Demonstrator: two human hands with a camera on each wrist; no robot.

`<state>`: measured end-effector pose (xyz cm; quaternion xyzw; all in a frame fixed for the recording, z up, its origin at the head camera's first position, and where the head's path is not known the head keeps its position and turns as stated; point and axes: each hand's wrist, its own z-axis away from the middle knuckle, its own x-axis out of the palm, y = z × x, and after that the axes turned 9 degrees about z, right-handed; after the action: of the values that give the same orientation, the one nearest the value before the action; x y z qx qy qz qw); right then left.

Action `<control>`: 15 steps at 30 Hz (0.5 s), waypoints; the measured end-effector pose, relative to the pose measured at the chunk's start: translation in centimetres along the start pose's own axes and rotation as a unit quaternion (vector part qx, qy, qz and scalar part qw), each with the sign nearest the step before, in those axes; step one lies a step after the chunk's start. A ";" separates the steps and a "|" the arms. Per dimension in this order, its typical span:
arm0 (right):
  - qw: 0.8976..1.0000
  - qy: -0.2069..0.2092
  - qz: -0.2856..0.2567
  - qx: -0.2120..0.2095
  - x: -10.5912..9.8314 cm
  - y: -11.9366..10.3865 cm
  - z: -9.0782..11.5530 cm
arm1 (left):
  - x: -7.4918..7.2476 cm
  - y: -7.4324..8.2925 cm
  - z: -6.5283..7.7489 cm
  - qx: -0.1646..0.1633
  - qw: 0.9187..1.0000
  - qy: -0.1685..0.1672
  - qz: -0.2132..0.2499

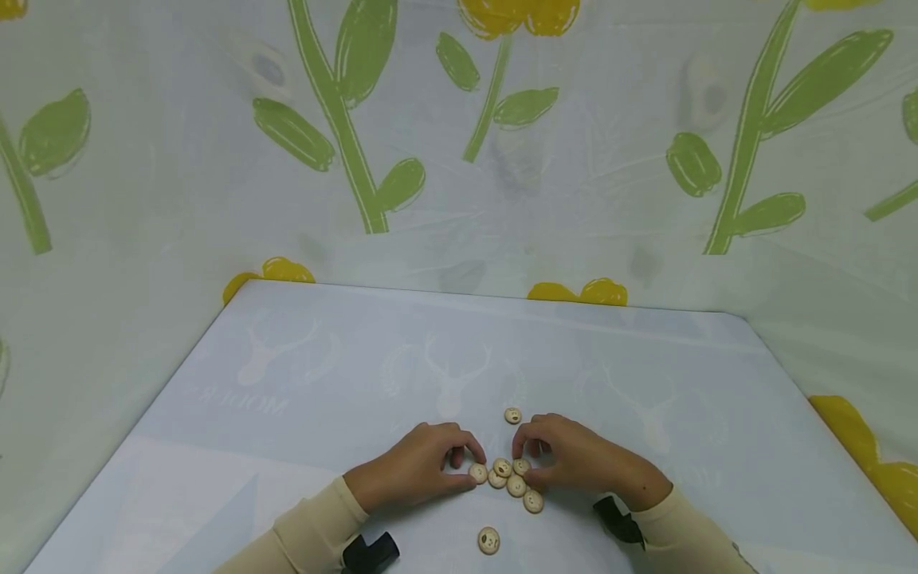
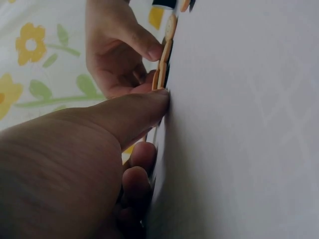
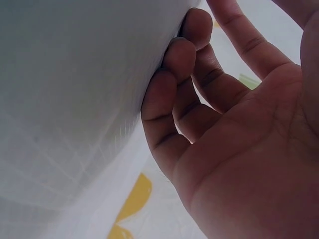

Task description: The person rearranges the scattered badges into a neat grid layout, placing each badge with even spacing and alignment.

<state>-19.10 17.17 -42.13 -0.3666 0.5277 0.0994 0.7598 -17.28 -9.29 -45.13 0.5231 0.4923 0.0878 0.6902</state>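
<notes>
Several small round wooden discs with dark printed marks lie in a cluster on the table, one disc (image 1: 502, 468) resting partly on others. My left hand (image 1: 428, 464) pinches the leftmost disc (image 1: 477, 473) of the cluster between thumb and index finger. From the other side my right hand (image 1: 576, 456) holds a disc (image 1: 520, 467) at the cluster's upper right by thumb and index finger. In the left wrist view the discs (image 2: 171, 27) appear edge-on beyond my left thumb. The right wrist view shows the other right-hand fingers (image 3: 160, 94) bent against the tabletop, and no disc.
One loose disc (image 1: 512, 415) lies behind the cluster and another (image 1: 489, 540) in front of it. The white table (image 1: 323, 359) has faint deer prints. Behind it hangs a flower-patterned sheet (image 1: 574, 199). Black wrist straps show at the left wrist (image 1: 370, 553) and right wrist (image 1: 618, 522).
</notes>
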 end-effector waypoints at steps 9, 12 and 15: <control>1.000 0.001 0.006 0.006 0.0 -0.1 -0.1 | 0.0 0.0 0.0 0.003 1.000 0.003 -0.004; 1.000 0.000 0.005 0.006 0.0 -0.1 -0.1 | 0.0 0.0 0.0 0.003 1.000 0.003 -0.006; 1.000 0.001 0.005 0.004 0.1 0.0 -0.1 | 0.0 0.0 0.0 0.003 1.000 0.002 -0.006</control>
<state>-19.16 17.11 -42.21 -0.3613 0.5304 0.1006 0.7603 -17.29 -9.25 -45.10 0.5220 0.4971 0.0831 0.6881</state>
